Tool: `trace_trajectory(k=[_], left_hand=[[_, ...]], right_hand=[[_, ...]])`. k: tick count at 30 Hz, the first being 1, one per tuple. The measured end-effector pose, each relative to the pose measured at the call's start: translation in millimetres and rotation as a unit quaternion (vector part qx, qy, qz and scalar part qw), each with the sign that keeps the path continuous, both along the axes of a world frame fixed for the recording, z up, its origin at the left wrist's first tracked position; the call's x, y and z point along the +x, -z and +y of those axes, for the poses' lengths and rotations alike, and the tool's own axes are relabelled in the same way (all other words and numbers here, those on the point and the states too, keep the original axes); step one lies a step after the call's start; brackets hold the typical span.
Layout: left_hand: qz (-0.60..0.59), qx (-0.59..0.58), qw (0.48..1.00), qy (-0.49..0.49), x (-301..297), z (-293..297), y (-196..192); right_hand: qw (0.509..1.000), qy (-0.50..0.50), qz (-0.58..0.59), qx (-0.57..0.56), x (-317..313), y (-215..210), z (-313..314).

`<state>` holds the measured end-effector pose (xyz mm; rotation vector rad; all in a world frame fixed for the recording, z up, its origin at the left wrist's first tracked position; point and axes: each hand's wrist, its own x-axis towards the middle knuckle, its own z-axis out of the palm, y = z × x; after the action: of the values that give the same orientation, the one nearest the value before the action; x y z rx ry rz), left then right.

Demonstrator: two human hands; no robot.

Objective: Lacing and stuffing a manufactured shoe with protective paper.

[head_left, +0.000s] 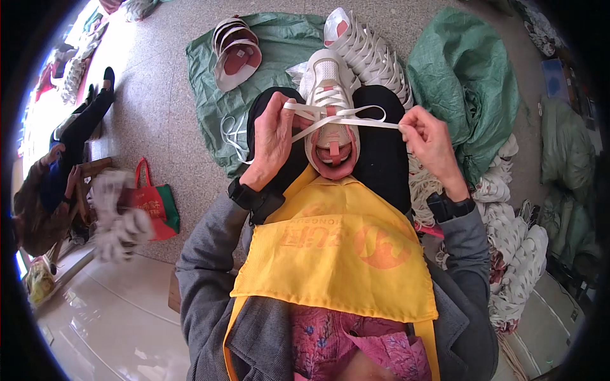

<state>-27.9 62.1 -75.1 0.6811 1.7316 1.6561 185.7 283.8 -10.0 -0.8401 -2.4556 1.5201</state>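
Observation:
A white shoe upper (331, 136) with pink lining rests between my knees, its opening facing me. White shoelace (375, 124) is threaded through its eyelets, with loops and a long strand crossing over the tongue. My left hand (273, 136) is closed on the lace just left of the shoe, thumb and fingers pinching a loop. To the right, my right hand (433, 145) pinches the strand near its end and holds it stretched sideways. Below the shoe, a yellow apron (337, 254) covers my lap.
Nested white uppers (375, 60) and another stack (236, 57) lie ahead on green sheeting (203, 82). Right of my knee sit a green sack (464, 82), bundled laces (424, 190) and piled uppers (518, 254). At left are a red-and-green bag (155, 203) and a seated person (41, 184).

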Motion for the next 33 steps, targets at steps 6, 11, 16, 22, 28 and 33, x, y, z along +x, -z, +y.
trace_trajectory(k=[6,11,16,22,28,33], left_hand=[[0.063,-0.004,0.998,0.016,7,-2,-10],[0.103,-0.002,0.994,0.025,8,-4,-10],[0.084,-0.029,0.995,0.036,5,-8,-10],[0.120,-0.057,0.991,0.019,9,-13,-18],[0.009,-0.090,0.995,0.047,5,-21,-29],[-0.064,-0.003,0.997,0.051,-3,-23,-27]], right_hand=[[0.998,-0.014,-0.005,0.057,10,6,8],[0.996,0.028,-0.048,-0.066,22,10,10],[0.995,-0.019,-0.019,0.098,-1,1,9],[0.966,-0.101,0.106,0.212,-52,6,-3],[0.990,-0.140,0.014,-0.002,-69,21,-7],[0.984,-0.094,0.118,-0.090,-65,25,-21]])
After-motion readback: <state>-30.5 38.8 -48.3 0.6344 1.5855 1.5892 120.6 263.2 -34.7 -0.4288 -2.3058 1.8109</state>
